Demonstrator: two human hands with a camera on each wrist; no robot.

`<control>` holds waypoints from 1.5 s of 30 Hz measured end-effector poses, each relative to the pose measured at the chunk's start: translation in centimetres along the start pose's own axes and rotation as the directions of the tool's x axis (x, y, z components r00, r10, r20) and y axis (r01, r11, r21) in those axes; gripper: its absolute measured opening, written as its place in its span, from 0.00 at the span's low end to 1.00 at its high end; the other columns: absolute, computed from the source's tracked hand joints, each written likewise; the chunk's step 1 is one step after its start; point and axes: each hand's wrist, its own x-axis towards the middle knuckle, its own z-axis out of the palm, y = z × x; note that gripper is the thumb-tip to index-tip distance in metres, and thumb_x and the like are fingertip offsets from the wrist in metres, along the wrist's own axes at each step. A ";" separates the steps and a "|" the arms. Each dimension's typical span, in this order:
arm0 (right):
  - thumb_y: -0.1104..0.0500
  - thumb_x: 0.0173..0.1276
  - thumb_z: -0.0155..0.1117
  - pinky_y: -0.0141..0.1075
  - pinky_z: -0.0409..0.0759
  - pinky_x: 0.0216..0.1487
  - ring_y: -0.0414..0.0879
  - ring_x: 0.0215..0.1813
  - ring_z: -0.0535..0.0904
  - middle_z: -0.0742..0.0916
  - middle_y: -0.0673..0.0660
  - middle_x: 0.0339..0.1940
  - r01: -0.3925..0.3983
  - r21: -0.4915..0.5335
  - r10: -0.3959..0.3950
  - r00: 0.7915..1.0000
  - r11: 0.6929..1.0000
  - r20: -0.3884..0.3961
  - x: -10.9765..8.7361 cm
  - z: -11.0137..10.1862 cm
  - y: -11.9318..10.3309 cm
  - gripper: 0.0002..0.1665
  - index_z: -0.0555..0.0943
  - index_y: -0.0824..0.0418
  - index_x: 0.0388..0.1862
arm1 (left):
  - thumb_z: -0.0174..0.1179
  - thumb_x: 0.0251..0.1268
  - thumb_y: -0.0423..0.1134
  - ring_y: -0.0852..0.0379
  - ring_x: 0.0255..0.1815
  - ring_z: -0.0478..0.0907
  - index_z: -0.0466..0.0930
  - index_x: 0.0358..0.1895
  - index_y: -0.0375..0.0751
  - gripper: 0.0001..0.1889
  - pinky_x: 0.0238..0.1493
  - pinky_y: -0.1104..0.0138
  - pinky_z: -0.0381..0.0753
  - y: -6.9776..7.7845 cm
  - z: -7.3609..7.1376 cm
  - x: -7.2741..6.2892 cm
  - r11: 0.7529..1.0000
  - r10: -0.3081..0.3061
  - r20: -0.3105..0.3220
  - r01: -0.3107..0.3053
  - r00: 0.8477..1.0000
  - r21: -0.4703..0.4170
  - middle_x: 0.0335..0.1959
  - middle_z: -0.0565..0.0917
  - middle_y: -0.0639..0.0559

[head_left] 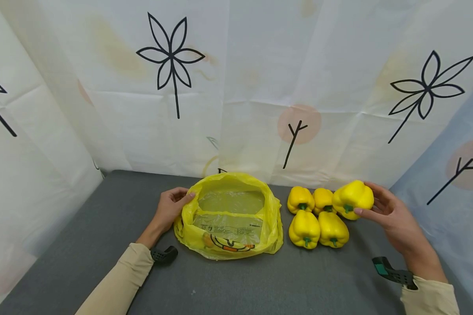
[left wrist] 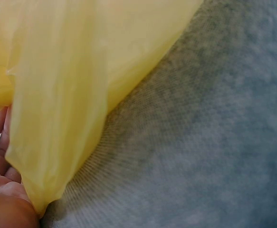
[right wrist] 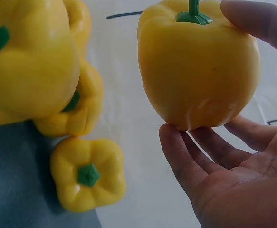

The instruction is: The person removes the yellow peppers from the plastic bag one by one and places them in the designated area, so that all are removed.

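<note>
My right hand holds a yellow bell pepper between thumb and fingers. In the right wrist view this pepper has its green stem up, with the thumb by the stem and the fingertips under its base. Several more yellow bell peppers stand grouped to its left. At the left rim of a yellow plastic bag, my left hand pinches the edge, the thumb on top. The bag's mouth gapes upward. Folded yellow plastic covers part of the left fingers in the left wrist view.
A dark grey table lies under everything. Behind it hangs a pale curtain printed with leaves and twigs, and more of the same cloth closes off both sides. Dark bands sit on both wrists.
</note>
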 end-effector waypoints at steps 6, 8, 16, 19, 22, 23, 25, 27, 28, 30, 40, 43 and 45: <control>0.65 0.76 0.62 0.19 0.74 0.49 0.25 0.59 0.69 0.69 0.38 0.65 -0.012 0.005 0.012 1.000 1.000 -0.012 -0.3 -0.7 0.8 0.45 0.51 0.58 0.84 | 0.63 0.74 0.37 0.58 0.34 0.82 0.83 0.49 0.24 0.14 0.34 0.69 0.85 0.1 0.1 0.0 1.000 0.017 0.000 -0.017 1.000 -0.001 0.38 0.85 0.48; 0.65 0.76 0.62 0.18 0.73 0.49 0.25 0.58 0.69 0.68 0.39 0.66 -0.019 0.021 0.020 1.000 1.000 -0.017 -0.4 -0.9 1.0 0.45 0.51 0.58 0.84 | 0.63 0.74 0.36 0.58 0.34 0.82 0.83 0.49 0.24 0.14 0.33 0.69 0.84 0.2 0.1 0.0 1.000 0.022 0.000 -0.022 1.000 0.001 0.38 0.85 0.47; 0.60 0.78 0.61 0.19 0.69 0.50 0.33 0.69 0.64 0.65 0.50 0.74 -0.108 -0.026 0.108 0.994 0.994 -0.022 -0.5 -1.4 1.8 0.46 0.48 0.54 0.85 | 0.63 0.74 0.37 0.58 0.34 0.82 0.83 0.49 0.24 0.15 0.34 0.69 0.85 0.2 0.1 0.0 1.000 0.010 -0.003 -0.010 1.000 0.005 0.38 0.84 0.47; 0.57 0.78 0.61 0.20 0.68 0.52 0.38 0.73 0.60 0.62 0.53 0.78 -0.147 -0.056 0.146 0.989 0.988 -0.027 -0.5 -1.5 2.3 0.47 0.46 0.53 0.85 | 0.63 0.74 0.38 0.58 0.34 0.82 0.82 0.50 0.24 0.15 0.35 0.69 0.85 0.0 0.0 0.0 1.000 0.009 -0.001 -0.009 1.000 0.008 0.38 0.84 0.48; 0.57 0.79 0.61 0.20 0.67 0.54 0.37 0.72 0.61 0.63 0.52 0.78 -0.162 -0.054 0.161 0.986 0.985 -0.036 -0.6 -1.7 2.9 0.47 0.46 0.53 0.85 | 0.64 0.74 0.39 0.58 0.35 0.82 0.83 0.50 0.25 0.16 0.35 0.68 0.85 0.0 0.0 -0.1 1.000 0.002 0.000 -0.002 1.000 0.011 0.38 0.84 0.48; 0.57 0.78 0.61 0.20 0.67 0.54 0.35 0.70 0.62 0.64 0.50 0.77 -0.161 -0.051 0.159 0.987 0.986 -0.038 -0.7 -1.8 3.2 0.46 0.46 0.53 0.85 | 0.64 0.74 0.39 0.58 0.35 0.82 0.83 0.50 0.25 0.16 0.35 0.68 0.85 0.0 0.0 -0.1 1.000 0.000 0.001 0.000 1.000 0.012 0.38 0.84 0.48; 0.58 0.78 0.61 0.21 0.67 0.52 0.31 0.66 0.64 0.66 0.46 0.74 -0.147 -0.031 0.146 0.989 0.989 -0.038 -0.7 -2.0 3.7 0.46 0.48 0.53 0.85 | 0.64 0.73 0.39 0.58 0.34 0.82 0.83 0.50 0.26 0.16 0.35 0.68 0.85 0.0 0.0 -0.2 1.000 -0.004 0.001 0.004 1.000 0.006 0.38 0.84 0.48; 0.61 0.78 0.61 0.20 0.67 0.50 0.27 0.61 0.66 0.67 0.42 0.70 -0.126 0.008 0.126 0.992 0.992 -0.028 -0.9 -2.4 4.1 0.45 0.49 0.54 0.85 | 0.64 0.73 0.40 0.57 0.34 0.82 0.83 0.50 0.26 0.16 0.34 0.68 0.85 0.1 0.0 -0.2 1.000 -0.003 0.002 0.003 1.000 0.004 0.38 0.84 0.47; 0.63 0.78 0.61 0.20 0.67 0.50 0.26 0.60 0.67 0.67 0.40 0.69 -0.114 0.033 0.115 0.993 0.993 -0.022 -0.9 -2.5 4.3 0.44 0.50 0.54 0.85 | 0.64 0.73 0.39 0.58 0.34 0.82 0.83 0.50 0.26 0.16 0.34 0.68 0.85 0.1 0.0 -0.1 1.000 0.000 0.002 0.000 1.000 0.002 0.38 0.84 0.47; 0.65 0.77 0.60 0.19 0.67 0.49 0.24 0.59 0.68 0.68 0.38 0.67 -0.096 0.078 0.097 0.995 0.992 -0.010 -1.1 -2.8 4.6 0.43 0.52 0.54 0.84 | 0.64 0.74 0.39 0.58 0.33 0.82 0.83 0.50 0.25 0.16 0.33 0.68 0.84 0.2 0.1 -0.1 1.000 0.004 0.001 -0.004 1.000 -0.002 0.37 0.84 0.47; 0.74 0.75 0.57 0.19 0.73 0.47 0.25 0.58 0.74 0.72 0.35 0.63 -0.017 0.127 0.011 0.999 0.992 0.053 -1.7 -3.6 5.4 0.40 0.60 0.54 0.81 | 0.63 0.74 0.37 0.58 0.34 0.82 0.82 0.50 0.23 0.16 0.35 0.69 0.84 0.4 0.2 -0.1 1.000 -0.006 -0.007 0.006 1.000 -0.003 0.39 0.84 0.43; 0.74 0.75 0.57 0.20 0.75 0.47 0.25 0.58 0.73 0.71 0.35 0.64 -0.024 0.110 0.016 0.997 0.994 0.073 -1.8 -3.8 5.5 0.41 0.59 0.53 0.81 | 0.63 0.74 0.38 0.58 0.34 0.82 0.82 0.50 0.23 0.16 0.35 0.69 0.84 0.3 0.2 0.0 1.000 -0.007 -0.006 0.007 1.000 -0.001 0.39 0.84 0.41; 0.74 0.75 0.58 0.20 0.75 0.48 0.25 0.59 0.73 0.70 0.35 0.64 -0.028 0.095 0.020 0.996 0.995 0.082 -1.8 -3.8 5.5 0.41 0.58 0.53 0.81 | 0.63 0.74 0.38 0.58 0.34 0.82 0.82 0.50 0.24 0.16 0.35 0.69 0.84 0.3 0.2 0.0 1.000 -0.007 -0.006 0.007 1.000 0.000 0.40 0.84 0.40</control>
